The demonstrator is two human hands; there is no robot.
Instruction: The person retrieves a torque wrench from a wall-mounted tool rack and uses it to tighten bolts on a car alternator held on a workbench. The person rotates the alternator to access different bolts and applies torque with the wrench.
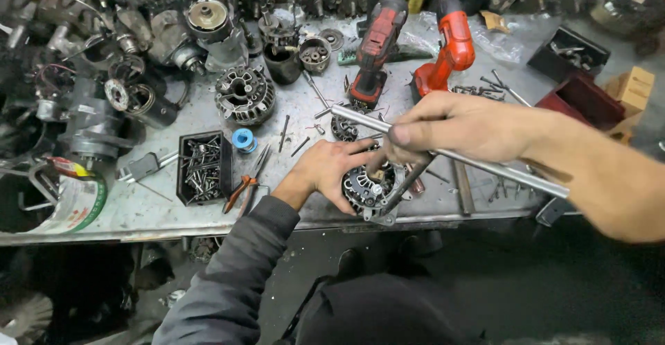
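My left hand rests on a dark round alternator housing at the front edge of the metal bench, steadying it. My right hand grips a long silver T-handle wrench; the bar runs from upper left to lower right and its shaft points down into the housing. My left sleeve is grey, and my right forearm is bare.
Two red cordless drills stand behind my hands. A black tray of bolts, orange-handled pliers and a blue spool lie left. Alternator parts crowd the back and left. Dark bins and a wooden block sit right.
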